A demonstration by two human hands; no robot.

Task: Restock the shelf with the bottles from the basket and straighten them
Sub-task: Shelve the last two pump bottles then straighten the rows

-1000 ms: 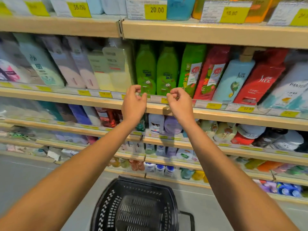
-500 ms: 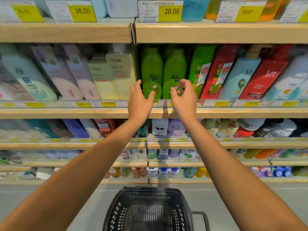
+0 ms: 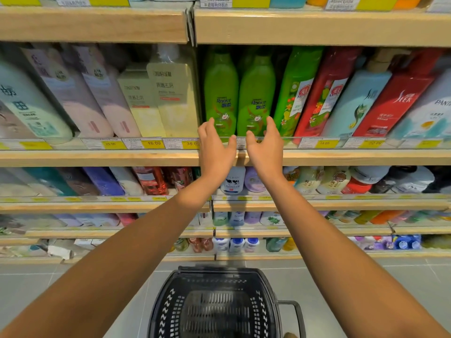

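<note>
The two green bottles (image 3: 240, 93) stand side by side at the front of the shelf (image 3: 341, 158), just right of the divider between the two bays, and each runs long from base to cap, straight up and down. The left one (image 3: 220, 92) and the right one (image 3: 256, 93) look close to touching, labels facing you, with a taller green bottle (image 3: 296, 89) leaning just beside them on the right.

Your hands sit directly below and in front of that pair. Your left hand (image 3: 216, 150) is spread, fingers apart and holding nothing, its fingertips reaching up over the foot of the left bottle. Your right hand (image 3: 266, 148) is likewise splayed and empty, fingertips level with the base of the right bottle. Whether either hand actually touches plastic I cannot tell; the clear price rail (image 3: 317, 142) crosses in front of them.

So each hand has its own bottle straight ahead and slightly above it, and neither is nearer than the other. To square them, you would likely reach forward and up and close on the lower bodies from the outer sides, keeping them upright.

The basket (image 3: 268, 286) on the floor beneath your arms looks empty, so restocking seems done and only straightening remains.
</note>
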